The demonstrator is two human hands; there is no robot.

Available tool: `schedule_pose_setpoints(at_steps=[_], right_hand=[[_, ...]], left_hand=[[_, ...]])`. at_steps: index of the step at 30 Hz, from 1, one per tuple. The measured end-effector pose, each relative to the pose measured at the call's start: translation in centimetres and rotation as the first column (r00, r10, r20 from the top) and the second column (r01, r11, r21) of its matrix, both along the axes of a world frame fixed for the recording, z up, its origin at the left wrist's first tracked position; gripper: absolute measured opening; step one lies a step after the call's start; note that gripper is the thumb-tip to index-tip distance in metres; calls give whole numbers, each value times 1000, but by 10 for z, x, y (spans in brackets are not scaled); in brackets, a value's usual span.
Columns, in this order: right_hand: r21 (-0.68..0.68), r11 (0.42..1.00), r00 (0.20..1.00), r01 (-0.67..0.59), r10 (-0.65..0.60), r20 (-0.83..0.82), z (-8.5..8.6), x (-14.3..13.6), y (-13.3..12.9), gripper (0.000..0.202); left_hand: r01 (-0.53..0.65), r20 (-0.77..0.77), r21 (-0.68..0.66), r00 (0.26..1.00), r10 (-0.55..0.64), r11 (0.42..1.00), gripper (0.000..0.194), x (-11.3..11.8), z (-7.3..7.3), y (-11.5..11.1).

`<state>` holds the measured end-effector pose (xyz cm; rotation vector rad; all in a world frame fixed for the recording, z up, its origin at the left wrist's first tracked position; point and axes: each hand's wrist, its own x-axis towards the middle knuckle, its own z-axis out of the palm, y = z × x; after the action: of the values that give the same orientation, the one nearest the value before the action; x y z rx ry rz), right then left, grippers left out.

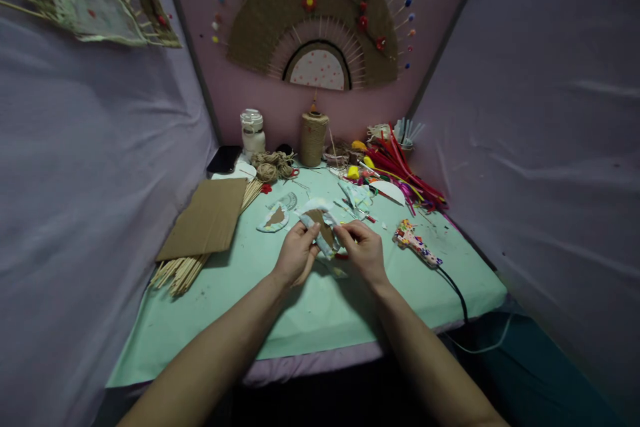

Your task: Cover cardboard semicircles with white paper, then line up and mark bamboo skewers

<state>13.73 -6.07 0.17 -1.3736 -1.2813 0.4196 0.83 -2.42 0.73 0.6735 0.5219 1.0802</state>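
Above the middle of the green-covered table, both hands hold a curved cardboard piece (326, 232) with light blue patterned fabric folded over its edges. My left hand (297, 255) pinches its left lower edge between thumb and fingers. On the opposite side, my right hand (363, 250) has its fingertips closed on the fabric edge. A smaller fabric-edged cardboard piece (274, 217) lies on the table just left of the hands, by a clear protractor (289, 200). Behind the right hand are fabric scraps (356, 193) and scissors. Part of the held piece is hidden by the fingers.
Cardboard (207, 217) lies over wooden sticks (181, 273) at left. A glue gun (417, 245) with a black cord rests at right. Twine (314, 140), a white jar (253, 133), a phone (224, 160) and red pipe cleaners (400, 163) line the back. Cloth walls enclose the sides.
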Motion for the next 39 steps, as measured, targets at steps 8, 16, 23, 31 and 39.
schedule_pose_setpoints(at_steps=[8,16,23,31,39], right_hand=[[-100,991,976,-86,63,-207,-2,8,-2,49],[-49,999,986,-9,1,-164,2,-2,-7,25],[185,982,983,31,-64,173,2,-7,-16,18],[318,947,964,-35,-53,262,7,-11,-20,18],[392,919,936,41,-172,305,4,-19,-13,14]], left_hand=[[-20,47,-40,999,21,999,26,-1,3,6],[22,119,-50,993,-16,998,24,-2,6,5],[82,173,-92,983,-65,992,21,-4,5,4],[91,110,-55,990,-84,994,27,-3,4,5],[109,118,8,987,-109,994,25,-1,6,-2]])
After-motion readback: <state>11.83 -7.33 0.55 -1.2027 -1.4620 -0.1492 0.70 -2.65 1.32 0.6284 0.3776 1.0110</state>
